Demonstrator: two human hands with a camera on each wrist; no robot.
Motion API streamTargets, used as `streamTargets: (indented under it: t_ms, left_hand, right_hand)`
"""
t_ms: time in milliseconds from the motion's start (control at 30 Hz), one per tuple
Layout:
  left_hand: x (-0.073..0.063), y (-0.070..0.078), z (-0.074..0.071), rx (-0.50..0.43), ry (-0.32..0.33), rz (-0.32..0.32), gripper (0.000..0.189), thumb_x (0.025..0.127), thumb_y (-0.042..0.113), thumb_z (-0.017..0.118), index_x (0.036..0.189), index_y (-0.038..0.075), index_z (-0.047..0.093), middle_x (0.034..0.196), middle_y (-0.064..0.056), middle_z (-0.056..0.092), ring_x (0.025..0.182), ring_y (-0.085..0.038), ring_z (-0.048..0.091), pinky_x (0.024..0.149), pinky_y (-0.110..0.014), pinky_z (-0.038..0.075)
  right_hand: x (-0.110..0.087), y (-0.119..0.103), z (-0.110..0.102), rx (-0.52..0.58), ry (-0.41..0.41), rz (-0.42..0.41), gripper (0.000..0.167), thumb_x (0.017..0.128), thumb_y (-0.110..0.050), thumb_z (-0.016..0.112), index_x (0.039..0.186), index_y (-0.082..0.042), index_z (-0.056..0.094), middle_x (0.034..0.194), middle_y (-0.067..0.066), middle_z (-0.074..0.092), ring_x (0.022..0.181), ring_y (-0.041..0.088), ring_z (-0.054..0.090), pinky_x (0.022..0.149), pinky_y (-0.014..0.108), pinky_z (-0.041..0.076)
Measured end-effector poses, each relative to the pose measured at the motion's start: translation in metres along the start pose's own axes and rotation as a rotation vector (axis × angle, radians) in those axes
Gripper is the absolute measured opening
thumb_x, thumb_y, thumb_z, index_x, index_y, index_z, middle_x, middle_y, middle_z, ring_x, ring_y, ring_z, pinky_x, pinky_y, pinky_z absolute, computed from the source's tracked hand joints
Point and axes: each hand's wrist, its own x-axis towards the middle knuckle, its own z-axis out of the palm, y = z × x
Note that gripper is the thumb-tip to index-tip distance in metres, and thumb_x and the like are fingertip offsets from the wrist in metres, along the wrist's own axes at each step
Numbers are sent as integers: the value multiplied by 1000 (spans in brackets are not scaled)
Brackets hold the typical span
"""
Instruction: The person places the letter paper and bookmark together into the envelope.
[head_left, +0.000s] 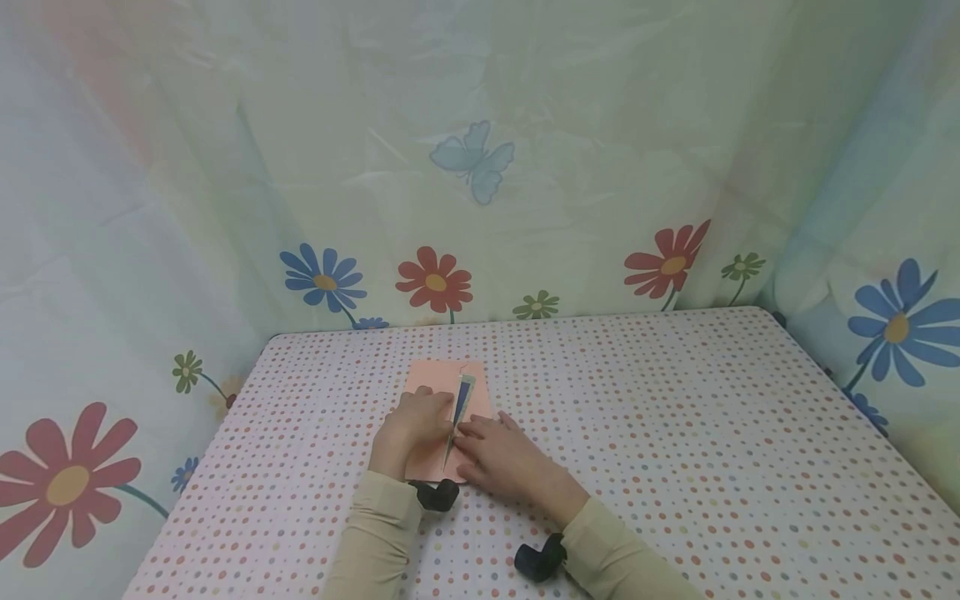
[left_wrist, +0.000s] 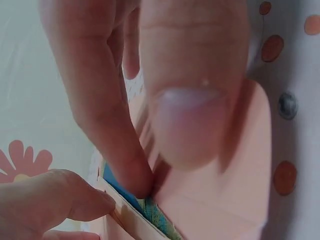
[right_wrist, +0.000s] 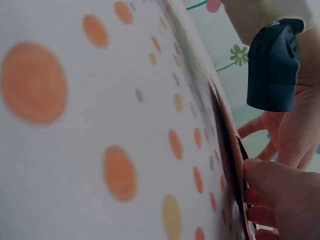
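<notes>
A flat pink paper envelope (head_left: 422, 379) lies on the table with a narrow slit down its middle. Inside the slit shows a blue and green patterned piece (head_left: 462, 398). My left hand (head_left: 414, 423) rests on the envelope's left half. In the left wrist view, its thumb is over the pink panel (left_wrist: 215, 200) and a fingertip sits right at the slit, beside the blue-green piece (left_wrist: 159, 217). My right hand (head_left: 504, 454) comes from the right and pinches the edge of the other panel. In the right wrist view its thumb and fingers (right_wrist: 262, 175) are at the pink edge.
A white cloth with colored dots covers the table (head_left: 645, 433). Behind and beside it hang curtains (head_left: 570, 167) printed with flowers and a butterfly. Black devices (head_left: 540, 558) are strapped to both wrists.
</notes>
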Motion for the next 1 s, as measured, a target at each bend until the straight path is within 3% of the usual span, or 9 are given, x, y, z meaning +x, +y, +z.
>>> streamTargets:
  t_ms: [367,633,800,1000]
  left_hand:
    - [-1,0,-1,-10,-2,20,52,87,33,59,137,20,52,141,-12,46,126,-38,43,91,-61,43]
    - [-3,0,0,3,-3,38,44,88,29,60,131,21,56,129,-9,52,112,-32,48,86,-54,47]
    - [-3,0,-1,-9,-16,25,46,89,28,60,134,21,54,133,-9,50,118,-33,47,87,-57,46]
    - [-4,1,-1,-13,-15,26,48,88,29,60,135,21,53,134,-9,50,119,-33,47,89,-58,45]
  right_hand:
    - [2,2,3,13,4,-22,48,96,-46,47,135,-20,53,145,0,46,139,23,37,112,56,25]
    - [1,-1,0,67,-6,-99,34,96,-38,51,124,-23,63,136,-2,54,135,20,41,109,60,26]
    - [2,-2,3,36,1,-121,33,95,-36,52,123,-22,63,135,-3,55,133,19,43,107,60,30]
    - [1,-2,0,63,-20,-116,36,95,-37,52,127,-22,61,136,-4,54,131,17,45,109,60,27]
